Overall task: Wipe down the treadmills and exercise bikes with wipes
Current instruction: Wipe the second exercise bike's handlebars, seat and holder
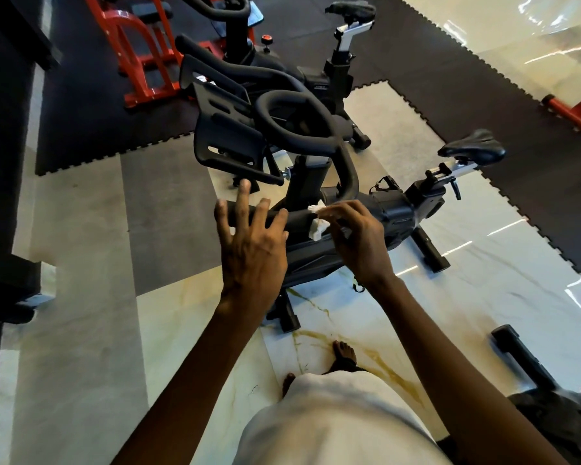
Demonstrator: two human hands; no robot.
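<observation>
Right hand (356,239) grip pinched on crumpled white wipe (317,229), pressing it to the near black padded handlebar (299,218) of the black exercise bike (393,213); left hand (254,250) grip released, fingers spread over the same bar just beside the wipe; bike stands on glossy marble floor (483,263).

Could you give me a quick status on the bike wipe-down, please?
Left hand open, fingers spread over handlebar end. Right hand pinching white wipe against it. Nothing blocking.
</observation>
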